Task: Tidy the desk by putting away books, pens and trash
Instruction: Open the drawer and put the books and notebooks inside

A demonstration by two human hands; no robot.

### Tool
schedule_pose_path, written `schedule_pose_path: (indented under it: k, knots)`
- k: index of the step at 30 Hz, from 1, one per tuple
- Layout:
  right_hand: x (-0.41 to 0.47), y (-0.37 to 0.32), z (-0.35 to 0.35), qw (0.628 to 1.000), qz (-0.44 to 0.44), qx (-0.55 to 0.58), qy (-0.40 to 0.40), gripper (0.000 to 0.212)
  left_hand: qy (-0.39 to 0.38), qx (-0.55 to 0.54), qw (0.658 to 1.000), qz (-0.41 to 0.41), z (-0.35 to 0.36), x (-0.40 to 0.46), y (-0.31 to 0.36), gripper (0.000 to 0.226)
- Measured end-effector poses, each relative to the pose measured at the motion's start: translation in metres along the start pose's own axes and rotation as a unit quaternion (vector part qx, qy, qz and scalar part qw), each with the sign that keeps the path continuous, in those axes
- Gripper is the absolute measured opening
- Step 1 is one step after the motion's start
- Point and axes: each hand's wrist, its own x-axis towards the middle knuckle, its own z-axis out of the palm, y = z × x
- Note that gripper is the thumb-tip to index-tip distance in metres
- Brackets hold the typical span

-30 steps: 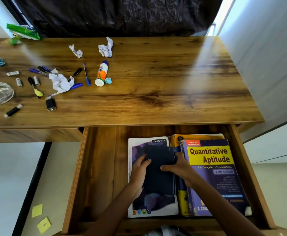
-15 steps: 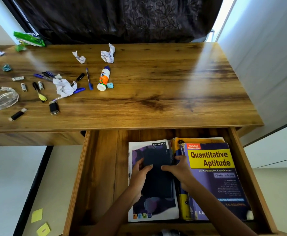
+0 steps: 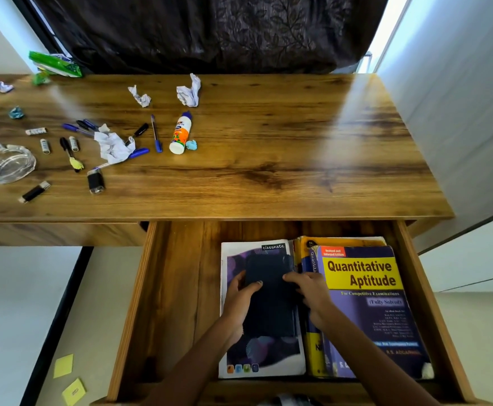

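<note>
The open wooden drawer (image 3: 180,288) under the desk holds a purple Classmate notebook (image 3: 265,356) and, to its right, a thick Quantitative Aptitude book (image 3: 365,276) on a yellow book. A small dark blue notebook (image 3: 268,306) lies on the Classmate notebook. My left hand (image 3: 239,300) grips its left edge, thumb on the cover. My right hand (image 3: 309,291) holds its right edge, fingers laid over the cover. On the desk's left half lie several blue pens (image 3: 156,133), black markers (image 3: 69,153) and crumpled papers (image 3: 113,148).
A glue bottle (image 3: 180,133), a glass ashtray (image 3: 8,164), small batteries, a black USB stick (image 3: 34,192) and a green wrapper (image 3: 54,64) sit on the desk (image 3: 298,148). A white wall stands to the right. Yellow sticky notes (image 3: 63,366) lie on the floor.
Both hands have stayed on the dark blue notebook, which has settled slightly on the Classmate notebook. The camera view has tilted so the desk sits lower in frame.
</note>
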Motion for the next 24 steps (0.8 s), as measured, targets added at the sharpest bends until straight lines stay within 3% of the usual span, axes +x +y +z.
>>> schedule_pose_path:
  k: [9, 14, 16, 19, 22, 24]
  knots:
    - [0.001, -0.004, -0.003, 0.998, 0.015, -0.025, -0.062, 0.027, 0.001, -0.031, 0.999, 0.008, 0.0, -0.004, -0.004, 0.048]
    - [-0.011, -0.002, -0.002, 0.989, -0.02, -0.103, -0.108, 0.056, -0.007, -0.032, 0.999, 0.027, 0.0, -0.023, -0.007, 0.045]
    - [-0.014, 0.006, -0.01, 0.982, -0.021, -0.121, -0.145, 0.058, -0.008, -0.022, 0.999, 0.035, -0.005, -0.034, -0.01, 0.043]
    - [-0.02, 0.023, -0.025, 0.978, 0.015, -0.122, -0.168, 0.06, -0.036, 0.025, 0.998, 0.038, -0.011, -0.05, -0.021, 0.043]
    - [-0.027, 0.042, -0.029, 0.945, -0.023, -0.303, -0.123, 0.062, -0.036, 0.133, 0.989, 0.046, -0.004, -0.058, -0.041, 0.064]
    - [-0.032, 0.045, -0.026, 0.925, -0.055, -0.356, -0.118, 0.07, -0.017, 0.215, 0.973, 0.079, 0.001, -0.057, -0.05, 0.076]
